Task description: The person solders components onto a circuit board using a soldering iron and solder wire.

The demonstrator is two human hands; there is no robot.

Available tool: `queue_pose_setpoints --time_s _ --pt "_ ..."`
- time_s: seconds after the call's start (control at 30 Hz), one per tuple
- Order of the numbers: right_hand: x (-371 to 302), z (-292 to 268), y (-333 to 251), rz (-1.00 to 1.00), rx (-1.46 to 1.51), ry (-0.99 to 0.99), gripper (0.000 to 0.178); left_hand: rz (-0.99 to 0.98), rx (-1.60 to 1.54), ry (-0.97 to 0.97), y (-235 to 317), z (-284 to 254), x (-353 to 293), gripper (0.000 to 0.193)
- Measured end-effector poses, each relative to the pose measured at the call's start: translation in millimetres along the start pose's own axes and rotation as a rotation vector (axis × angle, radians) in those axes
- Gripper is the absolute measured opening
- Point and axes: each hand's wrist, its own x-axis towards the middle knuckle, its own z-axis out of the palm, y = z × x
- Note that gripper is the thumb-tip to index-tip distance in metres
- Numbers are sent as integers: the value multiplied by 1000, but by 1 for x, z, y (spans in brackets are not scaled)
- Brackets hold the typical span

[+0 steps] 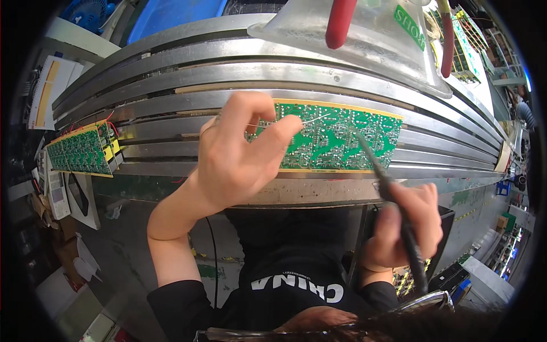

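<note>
A long green circuit board (319, 154) with yellowish edge strips lies across the metal rails in front of me, covered with small solder joints. Over its left part is my left hand (231, 157), thumb and forefinger pinching a thin silvery solder wire (318, 118) whose free end reaches right above the board. My right hand (411, 222) is wrapped round a dark soldering iron (383, 179), slightly blurred. The iron slants up and left, its tip at the board's right half; I cannot tell whether it touches. The left hand hides part of the board.
Metal rails (171, 71) run across the bench. More green boards (80, 153) with red wires stand at the left end. A translucent hood (364, 54) and red-covered rods (342, 25) hang over the far side. Behind the rails is a blue tray (176, 17).
</note>
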Motion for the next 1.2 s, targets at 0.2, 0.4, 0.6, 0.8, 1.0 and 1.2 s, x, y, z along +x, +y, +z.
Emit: queue_pose_setpoints --time_s 0.2,0.4,0.6,0.8,1.0,1.2 --pt "31 -18 67 123 150 611 38 -108 -140 -122 3 -15 3 26" --pt "105 16 142 -29 0 333 34 26 -18 -79 1 -8 4 21" --pt "89 20 124 -75 -3 289 33 70 -21 -47 1 0 7 17" --pt "-2 7 73 -9 263 328 26 32 -51 -103 -3 9 10 17" --pt "-40 21 26 -127 269 17 27 49 -91 -62 -11 12 7 17" --pt "-44 29 16 -177 73 -81 35 75 -88 -68 -9 9 7 17"
